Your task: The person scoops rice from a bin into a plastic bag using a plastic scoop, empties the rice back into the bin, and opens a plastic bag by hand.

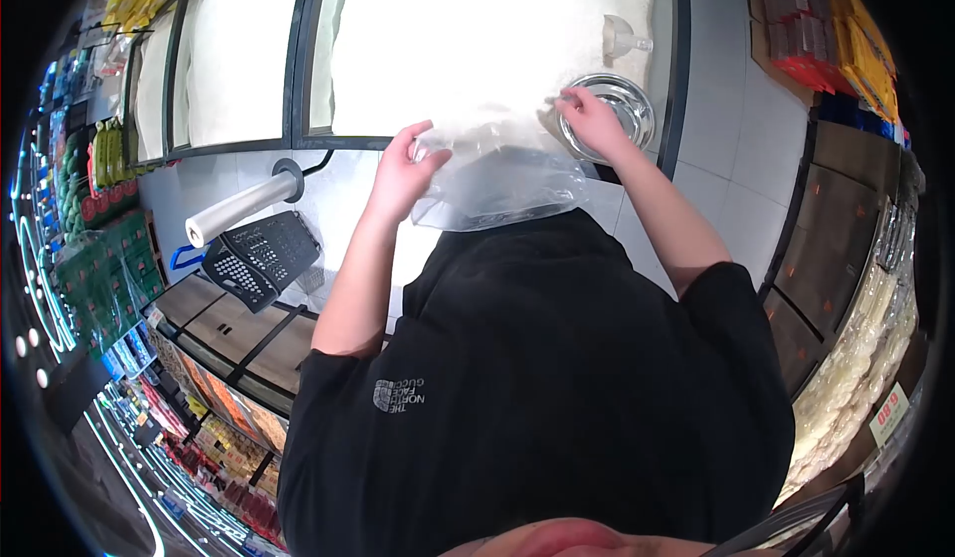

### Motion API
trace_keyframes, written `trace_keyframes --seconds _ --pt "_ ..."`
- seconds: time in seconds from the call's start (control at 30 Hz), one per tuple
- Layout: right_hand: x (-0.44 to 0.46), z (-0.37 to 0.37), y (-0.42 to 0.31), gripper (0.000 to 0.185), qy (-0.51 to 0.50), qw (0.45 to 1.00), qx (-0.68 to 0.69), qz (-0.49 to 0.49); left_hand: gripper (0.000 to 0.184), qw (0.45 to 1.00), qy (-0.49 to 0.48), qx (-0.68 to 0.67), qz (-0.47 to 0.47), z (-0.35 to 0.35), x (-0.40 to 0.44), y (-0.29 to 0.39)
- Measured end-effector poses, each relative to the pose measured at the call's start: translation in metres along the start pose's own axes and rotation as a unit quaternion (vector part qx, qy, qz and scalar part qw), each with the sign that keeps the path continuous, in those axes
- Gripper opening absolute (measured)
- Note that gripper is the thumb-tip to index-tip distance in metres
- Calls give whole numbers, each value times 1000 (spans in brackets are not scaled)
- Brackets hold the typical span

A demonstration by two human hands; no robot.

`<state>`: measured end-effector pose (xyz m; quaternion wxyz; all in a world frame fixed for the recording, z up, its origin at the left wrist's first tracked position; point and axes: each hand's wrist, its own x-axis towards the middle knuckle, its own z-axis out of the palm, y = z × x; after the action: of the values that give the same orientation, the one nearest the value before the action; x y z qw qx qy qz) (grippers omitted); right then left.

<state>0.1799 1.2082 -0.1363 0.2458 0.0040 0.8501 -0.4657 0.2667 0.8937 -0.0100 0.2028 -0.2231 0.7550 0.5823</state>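
A clear plastic bag hangs spread between my two hands, in front of my black shirt. My left hand is at the bag's left edge, with the plastic between thumb and fingers. At the upper right edge of the bag, my right hand has its fingertips pinched together on the plastic. Just beneath that hand lies a shiny round metal bowl, partly covered by the fingers. Bright white contents fill the bin beyond the bag; glare hides their grain.
A pale scoop lies on the white contents near the bowl. Dark frames divide the bins. To the left are a roll of plastic bags on a holder and a black perforated basket. Packaged goods line the right side.
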Motion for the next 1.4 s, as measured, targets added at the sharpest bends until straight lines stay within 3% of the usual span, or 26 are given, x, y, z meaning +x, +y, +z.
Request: trace_keyframes --seconds 0.13,0.27,0.37,0.47,0.57,0.7,0.8,0.93,1.07,1.17,1.4 --pt "72 16 -24 68 -33 986 133 -100 52 948 -91 265 154 -7 -39 97" --pt "103 19 -100 70 -50 964 226 -129 58 936 -127 282 169 -40 -71 146" --pt "125 5 -136 75 -209 927 283 -128 62 948 -138 192 214 -75 -86 169" --pt "125 4 -158 71 -241 906 305 -168 63 959 -154 152 181 -114 -98 194" --pt "120 5 -167 53 -326 897 211 -213 68 971 -125 137 149 -150 -103 208" --pt "73 -5 -154 18 -336 882 308 -118 63 980 -36 141 133 -186 -94 206" --pt "32 12 -133 17 -239 865 429 -100 57 975 -11 194 112 -202 -73 192" --pt "-2 17 -110 25 -124 920 371 -34 49 974 6 209 90 -206 -44 174" --pt "-18 21 -90 23 -70 908 411 49 37 980 -5 177 89 -207 0 149" --pt "-32 21 -89 25 -138 878 451 80 33 989 -22 111 100 -210 41 119" --pt "-40 23 -68 21 -81 903 369 203 18 995 19 53 87 -207 116 49"
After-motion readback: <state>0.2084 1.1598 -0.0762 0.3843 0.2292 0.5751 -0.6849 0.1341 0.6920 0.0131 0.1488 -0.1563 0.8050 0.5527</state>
